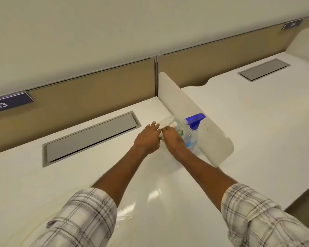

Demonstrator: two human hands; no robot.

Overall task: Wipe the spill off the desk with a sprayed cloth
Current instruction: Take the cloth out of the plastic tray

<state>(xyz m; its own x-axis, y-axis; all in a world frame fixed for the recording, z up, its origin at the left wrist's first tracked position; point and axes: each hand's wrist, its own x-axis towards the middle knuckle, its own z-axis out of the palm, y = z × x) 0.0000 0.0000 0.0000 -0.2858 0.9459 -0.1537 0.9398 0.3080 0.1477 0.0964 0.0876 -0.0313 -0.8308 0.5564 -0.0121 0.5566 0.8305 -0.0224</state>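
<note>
A: White, glossy surface (78,175), and both hands are reaching toward the divider (194,111). What are they going for?

B: Something pale and partly see-through lying at the foot of the divider, just left of the spray bottle (191,134). I am guessing it is the cloth (169,123), maybe in a wrapper, but it is too blurred to be sure.

A: Are the fingers closing on it?

B: The left hand (147,138) is lying fairly flat, fingers (152,126) stretched out and touching its near edge. The right hand (171,138) is curling over it, fingertips hidden, so I cannot tell whether it is gripping.

A: How is it likely to handle?

B: Light and floppy, I am thinking. Pinching an edge or bunching it in the palm should do; nothing about it is looking fragile.

A: And the bottle?

B: Standing upright against the divider, blue trigger on top, clear and looking light enough to tip. The right wrist is passing just beside it, so a careless pull could be knocking it over.

A: Anything else nearby?

B: A grey hatch (91,138) is sitting flush, well left of the divider. A wet sheen (125,213), probably the spill, is showing nearer the person, between the plaid sleeves (89,216).
</note>
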